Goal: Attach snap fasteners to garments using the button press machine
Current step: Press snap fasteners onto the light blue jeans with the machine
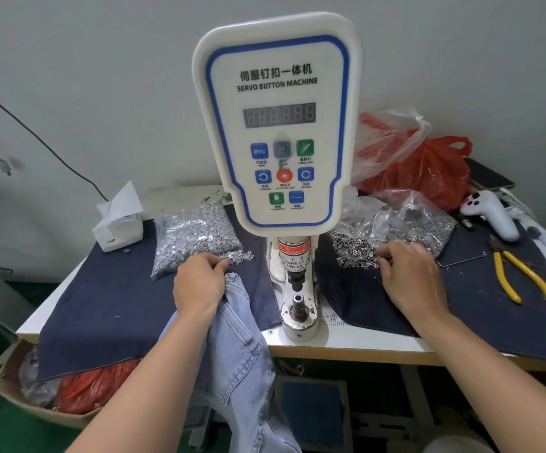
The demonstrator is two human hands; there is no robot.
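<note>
One button machine (pixel 276 125) stands at centre frame, flanked by two heaps of fasteners: silver caps (pixel 196 237) at left, ringed sockets (pixel 392 233) at right. Two hands, left (pixel 199 282) and right (pixel 412 279), one pair of pliers (pixel 523 276), one tissue box (pixel 118 223), one denim garment (pixel 239 348).

Left hand (pixel 199 284) fingertips are digging into the silver fastener pile (pixel 196 237), so any pinch is hidden. Right hand (pixel 409 276) is covering its fingers over the ring snaps (pixel 356 253). Light denim garment (pixel 239 354) is running off the bottom edge; display digits (pixel 279 115) are reading blurred.
</note>
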